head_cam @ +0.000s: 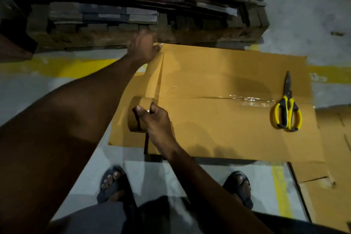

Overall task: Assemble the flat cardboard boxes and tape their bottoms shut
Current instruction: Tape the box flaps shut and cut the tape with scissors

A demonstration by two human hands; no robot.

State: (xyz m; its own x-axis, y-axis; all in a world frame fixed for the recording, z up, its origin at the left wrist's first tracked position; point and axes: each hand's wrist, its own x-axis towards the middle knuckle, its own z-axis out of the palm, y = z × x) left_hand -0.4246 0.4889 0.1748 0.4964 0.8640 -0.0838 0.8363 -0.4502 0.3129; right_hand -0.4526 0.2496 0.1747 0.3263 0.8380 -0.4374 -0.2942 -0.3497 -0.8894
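A brown cardboard box (pixel 218 125) stands on the floor with its flaps folded flat on top. Clear tape shines along the centre seam. My left hand (pixel 143 48) presses the free end of a tape strip onto the box's far left corner. My right hand (pixel 155 119) grips the roll of brown tape (pixel 137 115) at the box's left edge, near the seam. A stretch of tape runs taut from the roll up to my left hand. Yellow-handled scissors (pixel 287 108) lie on the right part of the box, blades pointing away from me.
A wooden pallet (pixel 133 36) stacked with flat cardboard stands just beyond the box. More flat cardboard (pixel 332 157) lies on the floor at the right. Yellow lines (pixel 62 66) mark the grey floor. My feet in dark sandals (pixel 112 186) stand close to the box's near side.
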